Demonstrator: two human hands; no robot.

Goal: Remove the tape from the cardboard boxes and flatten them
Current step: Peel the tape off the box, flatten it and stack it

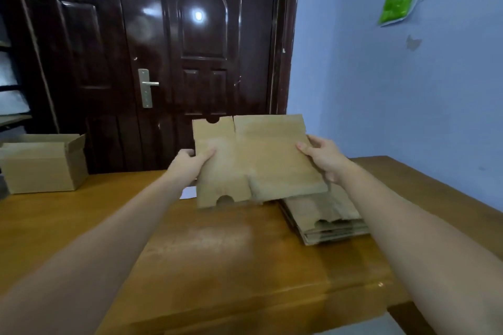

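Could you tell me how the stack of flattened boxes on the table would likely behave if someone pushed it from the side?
The stack of flattened boxes lies low and flat on the wooden table, so tipping seems unlikely. Its layers look loose and unevenly aligned, so the top sheets would probably slide off the lower ones. The tabletop looks glossy, so the whole pile may slide easily.

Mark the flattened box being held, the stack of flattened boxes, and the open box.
flattened box (261, 160): head view, middle of its panel
stack of flattened boxes (326, 215): head view, top sheet
open box (40, 171): head view, front wall
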